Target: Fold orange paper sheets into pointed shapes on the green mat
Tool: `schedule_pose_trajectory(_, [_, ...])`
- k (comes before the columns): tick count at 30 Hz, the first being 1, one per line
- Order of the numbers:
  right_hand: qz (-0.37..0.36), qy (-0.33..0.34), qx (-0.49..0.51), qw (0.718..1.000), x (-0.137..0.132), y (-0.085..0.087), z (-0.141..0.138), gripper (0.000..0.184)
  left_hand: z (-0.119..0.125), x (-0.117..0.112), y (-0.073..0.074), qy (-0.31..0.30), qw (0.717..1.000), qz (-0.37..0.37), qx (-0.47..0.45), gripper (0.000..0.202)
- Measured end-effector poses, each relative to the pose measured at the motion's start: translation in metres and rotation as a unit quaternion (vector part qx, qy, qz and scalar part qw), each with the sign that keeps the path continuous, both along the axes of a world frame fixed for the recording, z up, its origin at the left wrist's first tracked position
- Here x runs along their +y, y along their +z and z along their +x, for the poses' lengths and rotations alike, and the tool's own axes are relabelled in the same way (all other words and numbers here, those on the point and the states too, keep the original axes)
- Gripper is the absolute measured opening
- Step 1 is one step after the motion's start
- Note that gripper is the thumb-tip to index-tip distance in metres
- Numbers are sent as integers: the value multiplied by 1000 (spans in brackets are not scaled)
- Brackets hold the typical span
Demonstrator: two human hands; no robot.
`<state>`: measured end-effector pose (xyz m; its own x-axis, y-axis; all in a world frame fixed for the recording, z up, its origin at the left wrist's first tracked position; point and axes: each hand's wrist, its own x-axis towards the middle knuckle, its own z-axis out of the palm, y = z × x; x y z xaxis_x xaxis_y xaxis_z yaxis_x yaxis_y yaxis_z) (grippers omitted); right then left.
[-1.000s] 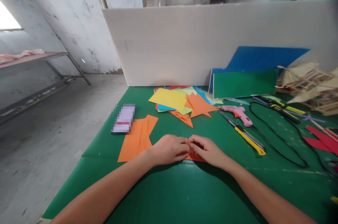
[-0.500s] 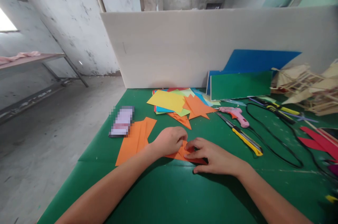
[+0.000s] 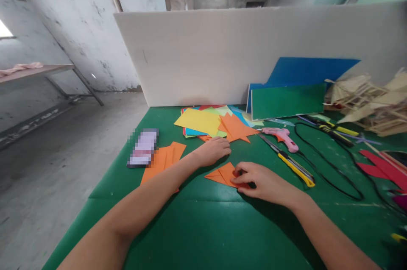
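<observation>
My right hand pinches the right end of a folded orange paper that lies on the green tabletop, creased into a pointed shape. Farther forward, my left hand is over a second folded orange piece, at the front edge of the paper pile. The left fingers are curled down and close together; their tips and most of that piece are hidden. Partly under my left forearm lies a creased orange sheet.
Beyond my hands is a pile of coloured paper with an orange star shape. To the right lie a pink glue gun, a yellow utility knife, a black cord and red strips. A blurred phone lies left.
My left hand has let go of the folded orange paper in front of me and moved forward to the piece by the pile. My right hand stays on the near paper.
</observation>
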<state>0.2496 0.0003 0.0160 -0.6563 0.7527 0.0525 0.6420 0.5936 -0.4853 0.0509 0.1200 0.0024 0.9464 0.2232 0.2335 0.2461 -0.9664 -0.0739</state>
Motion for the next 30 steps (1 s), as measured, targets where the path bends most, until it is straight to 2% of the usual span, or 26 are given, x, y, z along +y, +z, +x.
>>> schedule_pose_trajectory(5, [28,-34,-23,999,4,-6,5,21,-2,3,2,22,1000,8,-7,18])
schedule_pose_trajectory(11, [131,-80,-93,984,11,-16,0,36,-9,5,0,99,991,-46,-79,31])
schedule_pose_trajectory(13, [165,-94,-106,976,16,-20,-6,35,-9,5,0,106,988,-58,-91,32])
schedule_pose_trajectory(20, [203,-156,-131,958,35,-32,-25,34,-8,3,-4,108,986,-81,-95,22])
schedule_pose_trajectory(26, [210,-192,-69,956,39,-36,-25,31,-7,1,-11,108,987,-83,-82,24])
schedule_pose_trajectory(28, [211,-228,-25,950,42,-38,-21,25,-8,-1,-12,112,987,-88,-74,24])
schedule_pose_trajectory(30, [233,-276,-1,932,45,-41,-16,23,-9,-5,-14,119,986,-95,-66,22])
